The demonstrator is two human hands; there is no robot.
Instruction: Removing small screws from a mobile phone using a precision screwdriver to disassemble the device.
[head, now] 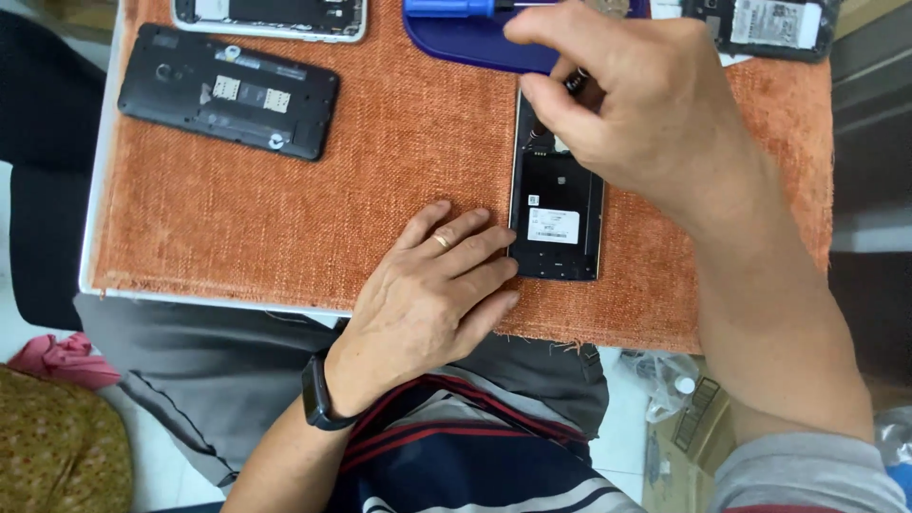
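Left hand (432,285) flat, steadying open phone (556,214) near surface's front edge; right hand (632,104) pinches probably a screwdriver tip; next: seat squarely.

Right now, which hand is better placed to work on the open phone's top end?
Right hand: its fingers already pinch a small dark part there. Left hand lies flat, bracing the open phone at its lower left edge.

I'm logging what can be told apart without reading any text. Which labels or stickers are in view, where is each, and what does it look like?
White rectangular sticker: on the opened black phone under both hands, dark print.
Small white square sticker: just above it.
Large pale label: on the opened phone at top right.
Pale tray patches: on the black phone at upper left.
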